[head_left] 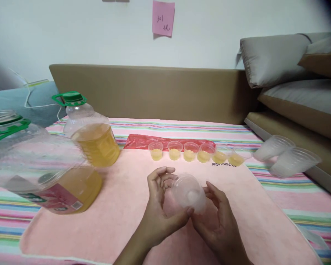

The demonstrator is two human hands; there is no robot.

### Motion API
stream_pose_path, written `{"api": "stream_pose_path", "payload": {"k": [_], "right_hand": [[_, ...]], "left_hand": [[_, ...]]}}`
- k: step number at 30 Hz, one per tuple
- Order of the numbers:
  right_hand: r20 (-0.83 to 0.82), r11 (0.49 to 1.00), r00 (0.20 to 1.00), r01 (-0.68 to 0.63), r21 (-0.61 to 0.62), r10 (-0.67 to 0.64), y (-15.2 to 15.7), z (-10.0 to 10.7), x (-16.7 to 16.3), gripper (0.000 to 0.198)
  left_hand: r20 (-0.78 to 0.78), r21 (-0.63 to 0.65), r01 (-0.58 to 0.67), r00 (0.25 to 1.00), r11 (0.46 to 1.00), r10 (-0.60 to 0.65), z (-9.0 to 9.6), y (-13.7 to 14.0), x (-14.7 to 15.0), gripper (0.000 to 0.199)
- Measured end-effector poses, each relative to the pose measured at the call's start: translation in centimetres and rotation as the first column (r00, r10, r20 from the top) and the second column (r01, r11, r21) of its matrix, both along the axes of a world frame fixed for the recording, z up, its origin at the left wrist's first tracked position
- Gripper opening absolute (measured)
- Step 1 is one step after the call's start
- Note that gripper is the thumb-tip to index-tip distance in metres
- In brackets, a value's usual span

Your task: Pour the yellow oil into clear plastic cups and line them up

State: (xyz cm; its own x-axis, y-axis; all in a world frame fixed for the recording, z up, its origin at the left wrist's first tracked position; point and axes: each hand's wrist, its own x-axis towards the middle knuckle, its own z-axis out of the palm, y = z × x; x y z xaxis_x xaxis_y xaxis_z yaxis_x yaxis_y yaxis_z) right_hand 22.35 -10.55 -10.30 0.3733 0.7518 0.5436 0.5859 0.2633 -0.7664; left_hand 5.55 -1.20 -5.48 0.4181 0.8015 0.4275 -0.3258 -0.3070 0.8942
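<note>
My left hand [162, 206] and my right hand [220, 221] both hold a translucent plastic cup [186, 191] above the pink cloth. The cup is tilted, and whether it is one cup or a few nested ones I cannot tell. My left thumb presses its lower edge, with the fingers curled round the far side. Right-hand fingers touch it from the other side. Beyond the hands, several clear cups [189, 154] with a little yellow liquid stand in a row.
Two large bottles with green handles, a near bottle [63, 191] and a far bottle [96, 143], stand at left. A red plastic bag [138, 141] lies behind the cups. Two stacks of plastic cups [295, 162] lie at right, near the cushions [281, 59].
</note>
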Motion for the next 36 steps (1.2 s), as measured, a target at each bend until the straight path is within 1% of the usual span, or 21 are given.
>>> {"api": "stream_pose_path", "payload": {"k": [14, 17, 22, 27, 30, 33, 36], "right_hand": [[0.009, 1.000, 1.000, -0.012, -0.010, 0.012, -0.24, -0.08, -0.16, 0.066], [0.007, 1.000, 1.000, -0.007, -0.005, 0.007, -0.18, -0.14, -0.15, 0.066], [0.008, 1.000, 1.000, -0.003, -0.022, 0.003, -0.10, -0.25, 0.00, 0.067], [0.013, 1.000, 1.000, -0.002, -0.024, 0.003, -0.28, -0.17, 0.01, 0.067], [0.017, 1.000, 1.000, 0.011, -0.021, -0.010, -0.35, -0.10, -0.08, 0.066], [0.020, 1.000, 1.000, 0.014, -0.024, -0.014, -0.29, -0.12, -0.18, 0.066], [0.019, 1.000, 1.000, 0.003, -0.014, -0.002, -0.21, -0.18, -0.27, 0.066]], "left_hand": [[-0.023, -0.002, -0.004, 1.000, 1.000, 0.004, 0.37, 0.00, -0.10, 0.084], [-0.054, -0.010, -0.007, 0.999, 1.000, 0.006, 0.37, -0.05, -0.19, 0.083], [-0.120, -0.045, 0.009, 0.993, 0.999, -0.014, 0.43, -0.05, -0.32, 0.086], [-0.170, -0.115, 0.034, 0.984, 0.993, -0.053, 0.51, 0.02, -0.45, 0.092], [-0.190, -0.124, 0.029, 0.980, 0.992, -0.053, 0.50, 0.09, -0.52, 0.095], [-0.180, -0.108, 0.026, 0.983, 0.994, -0.045, 0.44, 0.10, -0.52, 0.094], [-0.124, -0.075, 0.025, 0.992, 0.997, -0.035, 0.31, 0.07, -0.42, 0.092]]}}
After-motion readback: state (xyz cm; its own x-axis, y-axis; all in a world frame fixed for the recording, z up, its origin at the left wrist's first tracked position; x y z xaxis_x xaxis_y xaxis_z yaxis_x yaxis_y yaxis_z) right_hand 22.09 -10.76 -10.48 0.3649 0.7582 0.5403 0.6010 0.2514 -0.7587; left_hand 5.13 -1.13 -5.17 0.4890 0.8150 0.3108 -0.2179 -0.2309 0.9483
